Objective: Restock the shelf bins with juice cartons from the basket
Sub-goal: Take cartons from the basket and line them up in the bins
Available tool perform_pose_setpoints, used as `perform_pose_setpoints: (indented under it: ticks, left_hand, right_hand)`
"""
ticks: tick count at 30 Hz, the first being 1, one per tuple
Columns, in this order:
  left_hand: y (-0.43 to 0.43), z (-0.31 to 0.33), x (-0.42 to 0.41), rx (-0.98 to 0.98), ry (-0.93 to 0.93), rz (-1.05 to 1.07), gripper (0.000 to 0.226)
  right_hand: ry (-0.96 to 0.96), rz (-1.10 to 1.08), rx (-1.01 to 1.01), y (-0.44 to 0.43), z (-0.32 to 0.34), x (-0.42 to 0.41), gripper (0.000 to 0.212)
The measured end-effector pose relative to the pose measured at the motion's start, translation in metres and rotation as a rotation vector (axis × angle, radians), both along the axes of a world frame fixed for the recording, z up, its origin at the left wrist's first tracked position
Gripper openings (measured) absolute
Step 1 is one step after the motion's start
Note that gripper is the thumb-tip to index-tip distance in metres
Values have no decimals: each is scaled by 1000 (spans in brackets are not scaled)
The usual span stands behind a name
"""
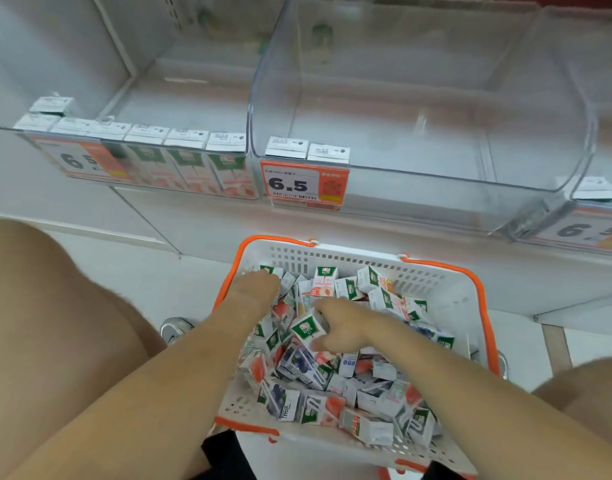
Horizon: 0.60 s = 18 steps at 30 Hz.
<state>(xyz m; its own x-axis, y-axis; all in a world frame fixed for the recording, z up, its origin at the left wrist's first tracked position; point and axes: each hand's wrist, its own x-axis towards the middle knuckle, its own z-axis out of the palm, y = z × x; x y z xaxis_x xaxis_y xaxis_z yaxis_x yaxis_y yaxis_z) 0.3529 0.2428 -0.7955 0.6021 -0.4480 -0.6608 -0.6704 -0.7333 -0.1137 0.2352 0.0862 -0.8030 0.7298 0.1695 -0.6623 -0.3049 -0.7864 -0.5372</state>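
A white basket (450,299) with orange rims sits on the floor in front of me, filled with several small juice cartons. My right hand (339,327) grips one green-and-white juice carton (309,329) near the middle of the pile. My left hand (254,289) reaches into the basket's far left corner, its fingertips down among the cartons; what they hold is hidden. Above, a clear shelf bin (436,174) holds two cartons (306,148) at its front left. The left bin (179,161) has a front row of several cartons.
An orange price tag reading 6.5 (304,183) hangs on the middle bin's front. A third bin (595,202) shows at the right edge. My knees (55,306) flank the basket on a white floor. A shoe (174,329) shows left of the basket.
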Motion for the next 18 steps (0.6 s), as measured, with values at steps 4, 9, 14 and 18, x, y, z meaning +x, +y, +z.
perform_pose_setpoints:
  ticks: [4, 9, 14, 18]
  left_hand:
    - [8, 11, -5, -22, -5, -62, 34]
    - [19, 33, -9, -105, 90, 74, 21]
    - [38, 112, 4, -370, 282, 206, 38]
    - [54, 166, -1, -643, 415, 362, 28]
  right_hand:
    - [34, -202, 145, -13, 36, -3, 90]
    - [-16, -338, 270, -10, 83, -3, 45]
    - [-342, -402, 45, 9, 145, -1, 33]
    - [-588, -447, -115, 13, 186, -1, 42]
